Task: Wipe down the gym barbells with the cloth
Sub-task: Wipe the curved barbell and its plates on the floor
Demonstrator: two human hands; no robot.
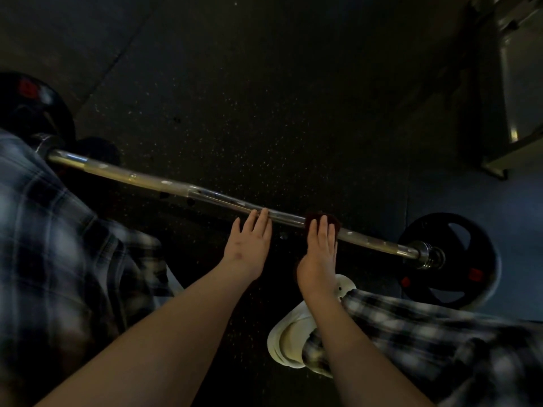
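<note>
Barbell [164, 183] place: lying on the dark speckled floor [264, 98], across the view, just ahead of both hands; a black plate at the right end [452, 259] and another at the left end [29, 107]
Barbell axis: long axis running from upper left to lower right; right end nearer the white shoe [291, 339]; shaft level with the floor as far as can be told
Barbell handling: judged heavy and rigid; bare metal shaft, shiny, probably slick under a dry palm; on round plates, so likely to roll rather than slide; no lifting needed, best steadied with a flat hand on the shaft
Cloth [337, 224] place: dark red, draped over the shaft right of its middle, beneath the right fingers
Cloth handling: judged soft and light; apt to bunch or slip off unless pressed down or wrapped round the shaft
Left hand [248, 245]: fingers straight, tips resting on the shaft just left of the cloth; holding nothing
Right hand [318, 254]: fingers nearly straight, pressing the cloth onto the shaft; thumb's place cannot be told
Wipe direction: best along the long axis, toward either plate
</note>
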